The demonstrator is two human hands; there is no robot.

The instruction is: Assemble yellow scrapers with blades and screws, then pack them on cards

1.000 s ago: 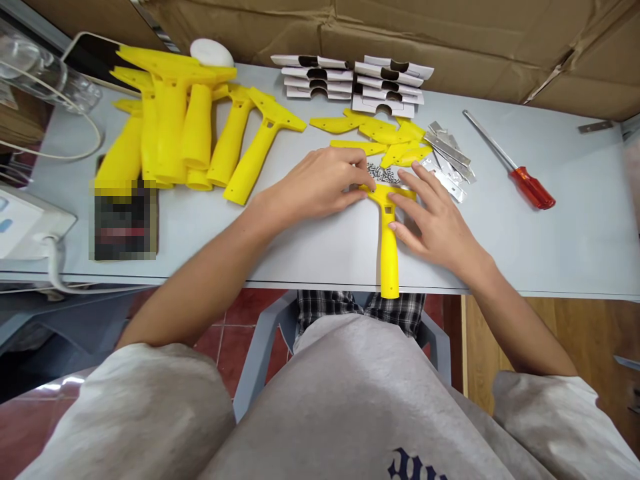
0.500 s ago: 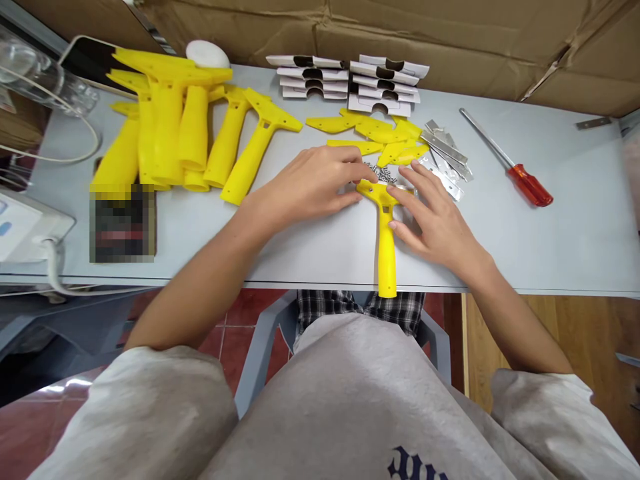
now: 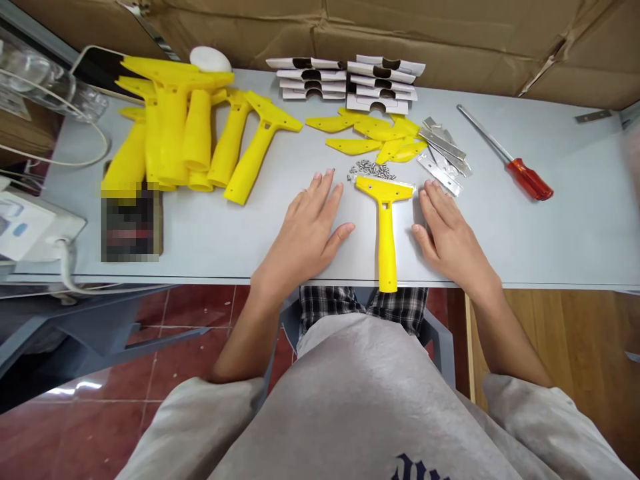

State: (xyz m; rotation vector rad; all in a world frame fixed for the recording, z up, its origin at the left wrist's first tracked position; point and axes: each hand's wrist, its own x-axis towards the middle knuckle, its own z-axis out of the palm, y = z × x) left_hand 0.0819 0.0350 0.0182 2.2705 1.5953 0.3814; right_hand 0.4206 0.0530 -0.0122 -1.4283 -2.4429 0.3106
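Observation:
A yellow scraper (image 3: 386, 233) lies upright in front of me, its handle end at the table's front edge and a strip of metal blade along its head. To its left, my left hand (image 3: 313, 230) rests flat on the table, fingers stretched, holding nothing. On the other side my right hand (image 3: 447, 230) also lies flat, its fingertips close to the scraper head but apart from it. Small screws (image 3: 373, 169) are heaped just beyond the head. Behind them sit several yellow cover pieces (image 3: 370, 146), with loose metal blades (image 3: 443, 153) to their right.
Several yellow scraper handles (image 3: 170, 133) are piled at the left, near a dark box (image 3: 131, 230) that is partly blurred out. White card sleeves (image 3: 313, 85) stand at the back. A red-handled screwdriver (image 3: 529, 179) and a single blade (image 3: 593, 117) lie at the right.
Both hands have let go of the scraper head and moved apart to either side, now flat on the table. The scraper stays in nearly the same place.

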